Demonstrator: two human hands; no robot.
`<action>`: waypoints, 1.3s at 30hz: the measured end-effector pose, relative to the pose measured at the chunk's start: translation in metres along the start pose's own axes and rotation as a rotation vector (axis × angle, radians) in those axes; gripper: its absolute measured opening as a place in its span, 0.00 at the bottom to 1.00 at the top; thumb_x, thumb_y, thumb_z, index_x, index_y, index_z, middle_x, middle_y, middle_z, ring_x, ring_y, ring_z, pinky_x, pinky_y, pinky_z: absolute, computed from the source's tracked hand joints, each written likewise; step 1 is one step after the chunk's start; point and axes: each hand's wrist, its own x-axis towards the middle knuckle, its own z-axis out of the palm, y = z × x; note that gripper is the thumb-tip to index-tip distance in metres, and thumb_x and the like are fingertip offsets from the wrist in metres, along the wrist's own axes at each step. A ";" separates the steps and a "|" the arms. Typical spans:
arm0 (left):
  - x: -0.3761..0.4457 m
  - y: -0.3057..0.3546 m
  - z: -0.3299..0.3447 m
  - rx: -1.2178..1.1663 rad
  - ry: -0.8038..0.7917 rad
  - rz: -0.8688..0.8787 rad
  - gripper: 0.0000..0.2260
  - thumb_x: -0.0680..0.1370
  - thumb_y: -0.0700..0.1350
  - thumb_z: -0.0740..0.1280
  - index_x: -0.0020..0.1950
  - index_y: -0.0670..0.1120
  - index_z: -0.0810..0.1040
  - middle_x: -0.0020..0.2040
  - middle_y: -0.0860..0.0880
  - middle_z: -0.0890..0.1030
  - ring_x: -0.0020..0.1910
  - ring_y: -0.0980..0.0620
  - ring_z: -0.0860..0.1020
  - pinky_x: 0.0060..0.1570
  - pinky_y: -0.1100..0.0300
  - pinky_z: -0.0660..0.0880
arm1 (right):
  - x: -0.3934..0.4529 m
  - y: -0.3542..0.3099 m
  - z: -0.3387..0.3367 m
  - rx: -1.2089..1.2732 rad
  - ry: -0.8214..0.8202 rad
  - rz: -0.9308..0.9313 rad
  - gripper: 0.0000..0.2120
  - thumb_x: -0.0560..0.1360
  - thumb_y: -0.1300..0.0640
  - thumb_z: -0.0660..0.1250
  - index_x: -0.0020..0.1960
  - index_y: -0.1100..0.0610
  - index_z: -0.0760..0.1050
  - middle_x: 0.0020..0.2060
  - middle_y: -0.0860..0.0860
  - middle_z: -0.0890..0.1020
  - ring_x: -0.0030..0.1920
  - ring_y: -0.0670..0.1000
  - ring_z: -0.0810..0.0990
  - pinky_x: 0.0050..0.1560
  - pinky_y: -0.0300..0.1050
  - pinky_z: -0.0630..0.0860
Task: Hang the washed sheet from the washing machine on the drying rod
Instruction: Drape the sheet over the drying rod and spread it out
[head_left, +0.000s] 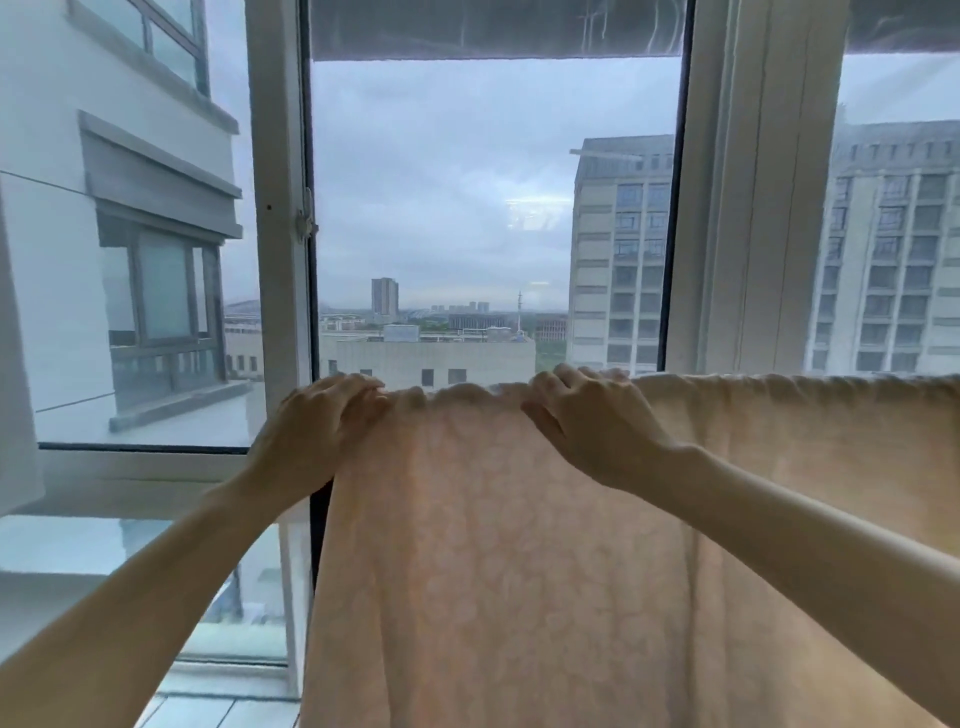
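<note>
A pale peach sheet (519, 571) with a faint blotchy pattern hangs down in front of me, draped over a horizontal line at its top edge; the rod itself is hidden under the fabric. My left hand (322, 426) grips the sheet's top left corner, fingers curled over the fold. My right hand (587, 421) pinches the bunched top edge about an arm's width to the right. Between the hands the fabric is gathered in small ruffles. To the right the sheet runs on along the top to the frame's edge.
A large window with white frames (283, 260) stands right behind the sheet, with buildings and grey sky outside. A white sill (145, 462) runs along the lower left. A dark overhang (493, 31) crosses the top.
</note>
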 end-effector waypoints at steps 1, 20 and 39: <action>0.001 -0.008 -0.001 -0.046 -0.003 0.006 0.19 0.80 0.60 0.56 0.60 0.51 0.77 0.56 0.53 0.80 0.50 0.55 0.76 0.50 0.60 0.72 | 0.004 -0.012 0.003 0.019 0.013 0.019 0.20 0.81 0.43 0.51 0.54 0.55 0.75 0.44 0.51 0.81 0.43 0.54 0.80 0.49 0.53 0.74; -0.011 -0.078 -0.030 -0.398 -0.060 0.084 0.03 0.72 0.42 0.73 0.38 0.46 0.83 0.32 0.56 0.82 0.34 0.63 0.81 0.40 0.74 0.75 | 0.045 -0.102 0.007 0.360 0.109 0.094 0.09 0.77 0.52 0.64 0.48 0.56 0.79 0.41 0.48 0.83 0.40 0.49 0.81 0.42 0.50 0.80; -0.048 -0.163 -0.083 -0.264 0.236 -0.240 0.05 0.74 0.41 0.71 0.42 0.39 0.82 0.34 0.46 0.81 0.33 0.50 0.79 0.38 0.65 0.71 | 0.106 -0.185 0.016 0.402 0.145 0.072 0.07 0.78 0.56 0.64 0.42 0.52 0.78 0.40 0.46 0.83 0.40 0.48 0.80 0.41 0.50 0.79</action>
